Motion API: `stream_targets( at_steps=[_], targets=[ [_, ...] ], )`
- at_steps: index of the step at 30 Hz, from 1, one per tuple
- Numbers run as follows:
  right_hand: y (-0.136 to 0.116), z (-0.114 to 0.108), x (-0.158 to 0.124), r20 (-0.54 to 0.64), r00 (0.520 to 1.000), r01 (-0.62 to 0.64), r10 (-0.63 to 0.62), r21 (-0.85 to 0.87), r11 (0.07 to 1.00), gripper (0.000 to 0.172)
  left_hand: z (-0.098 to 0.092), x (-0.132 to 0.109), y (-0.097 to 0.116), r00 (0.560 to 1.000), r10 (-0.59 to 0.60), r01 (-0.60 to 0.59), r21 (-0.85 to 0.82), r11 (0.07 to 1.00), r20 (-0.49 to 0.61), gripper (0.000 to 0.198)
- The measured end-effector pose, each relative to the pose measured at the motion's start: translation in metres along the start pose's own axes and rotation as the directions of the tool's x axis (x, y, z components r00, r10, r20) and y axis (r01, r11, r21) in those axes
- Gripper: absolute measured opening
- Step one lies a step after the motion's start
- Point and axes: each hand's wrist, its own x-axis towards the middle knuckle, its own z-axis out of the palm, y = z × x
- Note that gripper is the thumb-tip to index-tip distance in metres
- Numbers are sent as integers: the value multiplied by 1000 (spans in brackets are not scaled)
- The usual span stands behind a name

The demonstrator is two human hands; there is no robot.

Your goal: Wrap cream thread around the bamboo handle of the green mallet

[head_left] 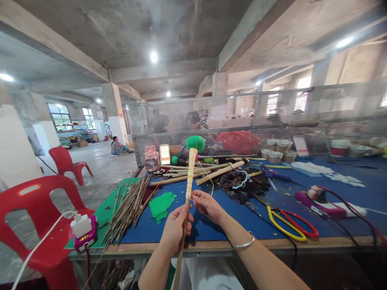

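Note:
A long stick (pixel 181 265) slants upward in front of me, its upper part wrapped in pale yellow material (pixel 191 170) and topped by a round green head (pixel 195 143). My left hand (pixel 176 225) is closed around the bare shaft below the wrapping. Just above it, my right hand (pixel 209 206) pinches at the wrapping's lower end, where a thin pale string (pixel 212 182) hangs in a loop. Whether the string is the strand between those fingertips is hard to see. A green cloth piece (pixel 162 205) lies left of the hands.
Thin twigs (pixel 127 207) are heaped on the table's left. Scissors with yellow and red handles (pixel 291 224), a blue glue gun (pixel 276 173) and a purple power strip (pixel 324 205) lie right. Bamboo sticks (pixel 220 172) lie behind. A mesh partition (pixel 176 116) borders the back; a red chair (pixel 40 228) stands left.

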Motion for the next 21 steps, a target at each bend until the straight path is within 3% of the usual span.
stream_targets(
  at_steps=[4, 13, 21],
  targets=[
    [1, 0, 0, -26, 1000, 1, -1, 6, 1000, 31, 1, 0, 0, 999, -12, 16, -69, 997, 45, 45],
    [0, 2, -1, -17, 1000, 14, -15, -57, 998, 30, -2, 1, -5, 993, 115, -115, -1, 993, 13, 38],
    [-2, 6, 0, -49, 997, 64, -66, -38, 997, 30, -2, -2, -4, 995, 86, -87, 23, 996, 57, 44]
  ],
)
